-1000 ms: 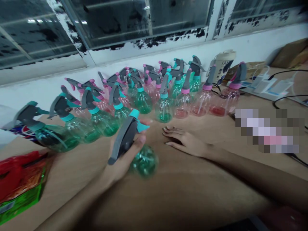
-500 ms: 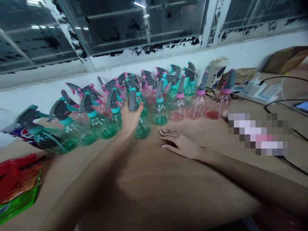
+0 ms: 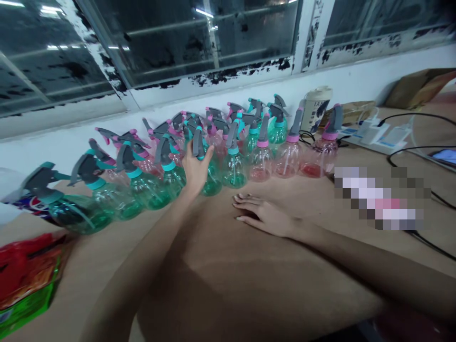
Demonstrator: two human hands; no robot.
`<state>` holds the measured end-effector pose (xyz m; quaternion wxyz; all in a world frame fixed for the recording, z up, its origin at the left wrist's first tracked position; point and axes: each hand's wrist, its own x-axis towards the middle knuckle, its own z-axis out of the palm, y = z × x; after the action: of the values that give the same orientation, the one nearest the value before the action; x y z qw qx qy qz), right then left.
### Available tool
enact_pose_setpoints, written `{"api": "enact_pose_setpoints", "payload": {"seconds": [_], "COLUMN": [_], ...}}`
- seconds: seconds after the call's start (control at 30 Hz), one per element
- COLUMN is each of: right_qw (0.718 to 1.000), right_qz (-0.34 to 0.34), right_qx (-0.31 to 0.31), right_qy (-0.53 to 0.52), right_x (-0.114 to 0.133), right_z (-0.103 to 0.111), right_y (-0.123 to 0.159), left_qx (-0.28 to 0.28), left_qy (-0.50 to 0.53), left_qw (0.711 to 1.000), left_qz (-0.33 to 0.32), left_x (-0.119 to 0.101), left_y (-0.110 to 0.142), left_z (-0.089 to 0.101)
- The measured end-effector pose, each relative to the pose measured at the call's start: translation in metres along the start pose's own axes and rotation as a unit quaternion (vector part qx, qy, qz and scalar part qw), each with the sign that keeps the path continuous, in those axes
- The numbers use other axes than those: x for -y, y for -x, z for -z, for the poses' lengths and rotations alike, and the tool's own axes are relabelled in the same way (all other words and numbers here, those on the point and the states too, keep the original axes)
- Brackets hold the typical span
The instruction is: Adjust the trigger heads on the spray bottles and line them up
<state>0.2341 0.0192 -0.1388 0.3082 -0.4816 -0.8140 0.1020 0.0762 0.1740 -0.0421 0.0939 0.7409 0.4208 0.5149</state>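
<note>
My left hand (image 3: 195,170) is closed around the upper part of a green spray bottle (image 3: 213,183). Its grey trigger head shows between thumb and fingers, and its base stands in the front row. To its right is another green spray bottle (image 3: 234,173), upright and apart from my hand. Resting palm down on the table, my right hand (image 3: 265,214) has its fingers stretched out and holds nothing. Just beyond it stands a pink spray bottle (image 3: 261,166). On the left, more green bottles such as this spray bottle (image 3: 151,190) stand close together.
Several pink and green bottles crowd behind the front row, against the white wall (image 3: 64,128). At left lie red and green packets (image 3: 28,280). A large cup (image 3: 315,109), a power strip (image 3: 374,135) with cables and a blurred-out item (image 3: 381,199) are at right.
My left hand has moved the green spray bottle slightly away from me, into line with the front row. My right hand has stayed in place on the table.
</note>
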Motion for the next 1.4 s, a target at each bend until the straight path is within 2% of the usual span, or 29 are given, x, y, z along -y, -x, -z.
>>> {"api": "enact_pose_setpoints", "payload": {"seconds": [0.17,0.3,0.43,0.5,0.57,0.63,0.8,0.93,1.03,1.1,1.2,1.3,1.4], "right_qw": [1.000,1.000,1.000,1.000,1.000,1.000,0.999,0.990,0.971,0.958,0.939,0.921,0.907], "right_qz": [-0.001,0.008,0.010,0.012,0.013,0.016,0.016,-0.056,-0.103,-0.112,-0.109,-0.101,-0.092], "right_qx": [0.000,-0.005,-0.010,-0.012,-0.012,-0.010,-0.033,-0.121,-0.202,-0.248,-0.310,-0.360,-0.398], "right_qy": [0.002,0.009,0.005,0.003,0.006,0.010,-0.014,-0.044,-0.073,-0.090,-0.102,-0.110,-0.101], "right_x": [-0.001,0.003,0.004,0.003,0.002,0.001,0.009,0.011,0.004,-0.002,-0.007,-0.006,-0.002], "right_z": [0.000,0.002,0.002,0.001,0.000,0.000,0.005,0.012,0.015,0.017,0.021,0.027,0.030], "right_y": [0.000,-0.001,-0.001,-0.001,-0.001,-0.001,-0.002,-0.002,-0.002,-0.003,-0.004,-0.003,-0.001], "left_qx": [0.005,0.012,0.028,0.065,0.114,0.146,0.119,0.112,0.124,0.131,0.147,0.170,0.199], "left_qy": [0.023,0.020,0.024,0.029,0.038,0.038,0.002,-0.032,-0.054,-0.064,-0.073,-0.075,-0.069], "left_qw": [1.000,0.999,0.997,0.994,0.988,0.986,0.993,0.993,0.991,0.989,0.986,0.982,0.977], "left_qz": [0.006,-0.045,-0.066,-0.086,-0.093,-0.076,-0.012,0.013,0.023,0.025,0.026,0.026,0.022], "left_x": [-0.011,-0.020,-0.029,-0.036,-0.046,-0.055,-0.070,-0.068,-0.061,-0.059,-0.061,-0.070,-0.079], "left_y": [0.014,0.043,0.077,0.088,0.090,0.086,0.056,0.040,0.036,0.036,0.042,0.055,0.075], "left_z": [0.009,0.032,0.058,0.064,0.059,0.046,-0.005,-0.037,-0.049,-0.050,-0.042,-0.023,0.004]}}
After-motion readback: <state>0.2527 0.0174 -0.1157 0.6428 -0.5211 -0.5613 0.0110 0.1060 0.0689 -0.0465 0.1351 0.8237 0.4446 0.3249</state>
